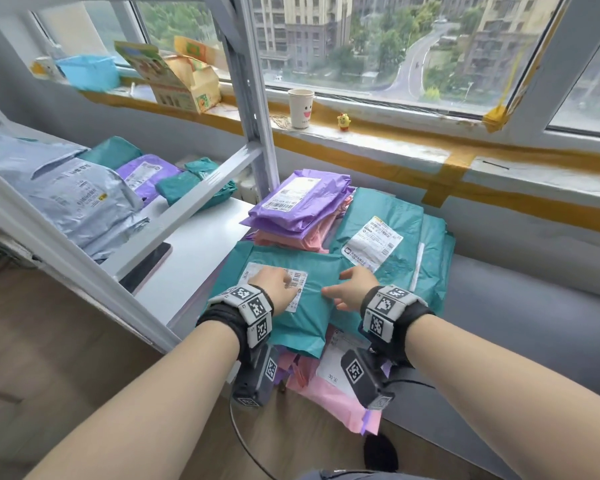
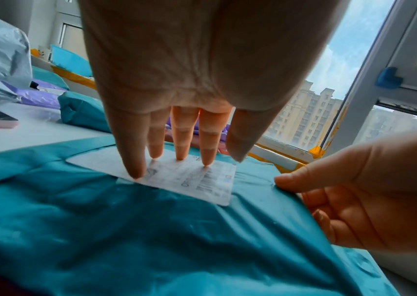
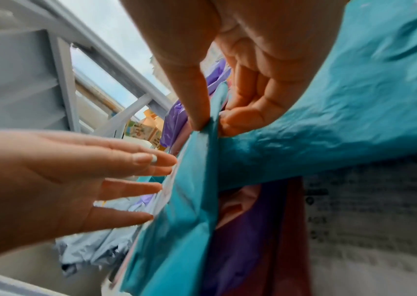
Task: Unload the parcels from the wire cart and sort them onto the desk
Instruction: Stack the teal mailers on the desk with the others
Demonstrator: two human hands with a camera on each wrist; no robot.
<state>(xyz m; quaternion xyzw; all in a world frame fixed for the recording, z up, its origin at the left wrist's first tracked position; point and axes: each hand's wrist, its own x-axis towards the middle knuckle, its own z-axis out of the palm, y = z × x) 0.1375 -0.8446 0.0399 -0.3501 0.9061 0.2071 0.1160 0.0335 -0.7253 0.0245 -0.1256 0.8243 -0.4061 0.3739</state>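
Observation:
A teal parcel (image 1: 312,306) with a white label (image 1: 300,277) lies on top of a heap of parcels beside the white desk (image 1: 201,244). My left hand (image 1: 290,282) lies flat on that label, fingers straight; in the left wrist view the fingertips (image 2: 180,158) press on the label (image 2: 192,182). My right hand (image 1: 340,282) grips the parcel's right edge. The right wrist view shows my right hand (image 3: 209,124) pinching a fold of the teal parcel (image 3: 192,200) between thumb and forefinger. The cart itself is hidden under the heap.
Behind the teal parcel sit purple parcels (image 1: 302,202) on pink ones (image 1: 291,239) and another labelled teal parcel (image 1: 395,216). On the desk lie grey parcels (image 1: 66,202), purple and teal ones (image 1: 146,174) and a phone (image 1: 146,268). A white frame post (image 1: 253,98) rises at the desk's corner.

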